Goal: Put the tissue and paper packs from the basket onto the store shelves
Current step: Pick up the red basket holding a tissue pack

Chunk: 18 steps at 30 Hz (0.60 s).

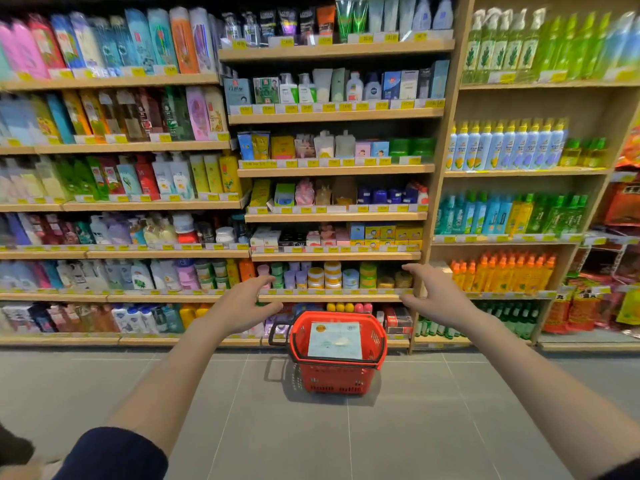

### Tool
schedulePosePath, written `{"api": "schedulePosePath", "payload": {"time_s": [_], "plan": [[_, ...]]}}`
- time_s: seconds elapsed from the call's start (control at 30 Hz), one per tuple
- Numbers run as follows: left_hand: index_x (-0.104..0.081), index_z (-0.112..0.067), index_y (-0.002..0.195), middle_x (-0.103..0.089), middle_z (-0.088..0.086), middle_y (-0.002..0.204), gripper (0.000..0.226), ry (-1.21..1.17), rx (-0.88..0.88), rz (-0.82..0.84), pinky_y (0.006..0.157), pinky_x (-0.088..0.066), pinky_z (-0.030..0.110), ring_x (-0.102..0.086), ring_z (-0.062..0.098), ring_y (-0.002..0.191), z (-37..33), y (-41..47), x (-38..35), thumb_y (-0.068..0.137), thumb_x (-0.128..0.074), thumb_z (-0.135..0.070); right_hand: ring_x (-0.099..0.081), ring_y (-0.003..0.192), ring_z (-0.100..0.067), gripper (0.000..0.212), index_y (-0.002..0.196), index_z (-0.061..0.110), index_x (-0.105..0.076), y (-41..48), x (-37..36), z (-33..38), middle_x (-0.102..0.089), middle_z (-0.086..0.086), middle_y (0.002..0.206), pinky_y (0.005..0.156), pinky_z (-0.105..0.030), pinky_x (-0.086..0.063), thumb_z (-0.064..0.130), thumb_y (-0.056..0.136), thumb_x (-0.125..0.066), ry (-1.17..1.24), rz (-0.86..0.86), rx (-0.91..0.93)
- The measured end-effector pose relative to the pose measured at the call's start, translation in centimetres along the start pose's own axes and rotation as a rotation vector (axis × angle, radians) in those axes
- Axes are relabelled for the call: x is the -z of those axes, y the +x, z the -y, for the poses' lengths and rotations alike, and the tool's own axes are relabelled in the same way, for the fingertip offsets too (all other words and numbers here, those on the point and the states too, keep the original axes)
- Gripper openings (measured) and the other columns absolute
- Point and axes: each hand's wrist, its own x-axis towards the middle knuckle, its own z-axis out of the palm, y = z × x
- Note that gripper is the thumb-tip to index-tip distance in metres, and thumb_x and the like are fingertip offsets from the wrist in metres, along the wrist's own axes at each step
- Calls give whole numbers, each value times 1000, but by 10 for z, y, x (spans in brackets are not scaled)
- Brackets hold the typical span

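Shop aisle: price-tagged shelves [335, 170] of toiletries [505, 147].

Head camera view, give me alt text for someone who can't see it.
Two empty hands, left and right, reach toward a red basket on the floor holding a pale tissue pack, before store shelves of toiletries.

I see a red basket [337, 355] with black handles, perforated in a grid on its walls, and in it a pale blue-and-white tissue pack [335, 340] with a yellow-orange round mark. The floor [311, 427] is grey tile. The shelves [332, 169] are light wood with yellow price tags. My sleeve [114, 457] is dark navy. Orange bottles [502, 271] stand at right.
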Motion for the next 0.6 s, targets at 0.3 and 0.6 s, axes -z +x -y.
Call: {"api": "schedulePosePath", "payload": {"time_s": [0.3,0.6], "plan": [[-36,-20,140,-43,1,144,64,27,-60,41,102,-39,35,-43,19,129,59,157,-15,85,-56,-46,-36,130,-21,63,138,17,-34,140,-50,-28,-43,-5,140,105,-36,-33,32,83,-61,-29,29,-38],[-36,-20,140,-41,0,145,63,32,-117,131,105,-37,35,-40,19,131,100,304,-32,86,-56,-44,-40,127,-22,60,135,14,-39,254,-85,-60,-48,-7,137,104,-35,-33,31,82,-62,-27,4,-92]]}}
